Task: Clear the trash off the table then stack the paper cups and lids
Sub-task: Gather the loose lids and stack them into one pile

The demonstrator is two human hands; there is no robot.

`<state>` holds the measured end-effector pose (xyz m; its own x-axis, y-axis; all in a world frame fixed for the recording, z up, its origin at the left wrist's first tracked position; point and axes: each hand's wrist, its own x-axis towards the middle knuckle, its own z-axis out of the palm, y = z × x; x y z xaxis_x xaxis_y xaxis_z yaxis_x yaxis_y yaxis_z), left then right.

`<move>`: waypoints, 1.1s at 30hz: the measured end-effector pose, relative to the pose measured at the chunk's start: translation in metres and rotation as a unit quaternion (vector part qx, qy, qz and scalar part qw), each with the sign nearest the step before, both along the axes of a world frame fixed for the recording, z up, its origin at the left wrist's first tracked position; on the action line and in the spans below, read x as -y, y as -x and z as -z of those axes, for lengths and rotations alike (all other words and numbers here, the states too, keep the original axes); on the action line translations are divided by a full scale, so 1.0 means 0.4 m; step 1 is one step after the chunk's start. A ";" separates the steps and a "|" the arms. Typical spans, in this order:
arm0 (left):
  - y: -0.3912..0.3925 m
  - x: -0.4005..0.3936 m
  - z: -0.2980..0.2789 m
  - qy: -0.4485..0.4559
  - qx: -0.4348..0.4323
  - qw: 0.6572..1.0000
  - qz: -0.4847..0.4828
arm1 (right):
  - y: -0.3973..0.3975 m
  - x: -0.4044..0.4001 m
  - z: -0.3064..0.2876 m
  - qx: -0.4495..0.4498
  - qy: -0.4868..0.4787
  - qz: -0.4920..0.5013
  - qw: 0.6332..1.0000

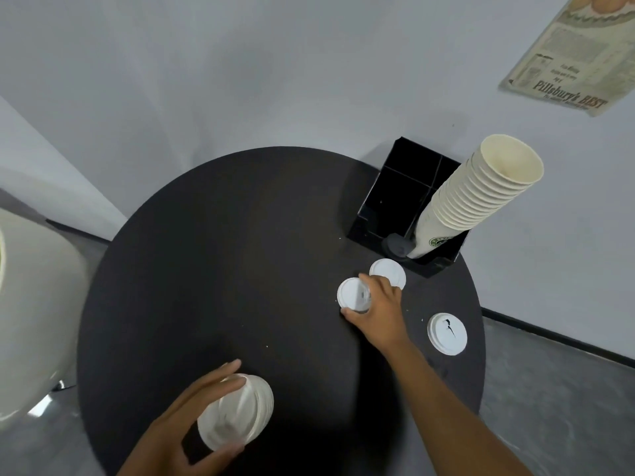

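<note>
Head view, left hand: your left hand [192, 417] curls round a stack of lids [237, 412] at the near edge of the table [206, 252], fingers over the top and thumb beneath.
Head view, right hand: your right hand [376, 304] pinches a single lid [354, 294] between fingertip and thumb, right of the table's middle; whether the lid is lifted or flat on the top, you cannot tell.
Loose lids: a second lid [386, 271] lies partly under your right fingers, and a third lid [446, 334] sits near the right rim.
Cups: the stack of cups [481, 201] leans far and right out of the black holder [402, 201] at the far right.
Risk, stack in hand: the gathered lids look fanned and loosely seated, so a slack grip could likely spill them over the near edge.
Risk, double pick: your fingers overlap the second lid, so lifting may drag or flip it.
Risk, rim: the third lid is close to the edge, and a sweeping forearm could knock it to the floor.
Risk, cups: the leaning cups stand just beyond your right hand, so a high reach toward the holder may tip them.
Open room: the left and middle of the table lie bare and dark, giving you space to bring the hands together.
Edges: the round rim curves close under both wrists, so keep lids inboard.
</note>
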<state>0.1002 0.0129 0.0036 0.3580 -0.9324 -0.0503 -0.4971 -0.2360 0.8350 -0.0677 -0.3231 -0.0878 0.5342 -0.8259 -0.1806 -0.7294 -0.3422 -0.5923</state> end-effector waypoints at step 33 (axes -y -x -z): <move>-0.057 -0.025 0.005 0.014 -0.159 0.987 -0.002 | -0.104 -0.590 -0.357 0.181 -0.084 -0.087 0.976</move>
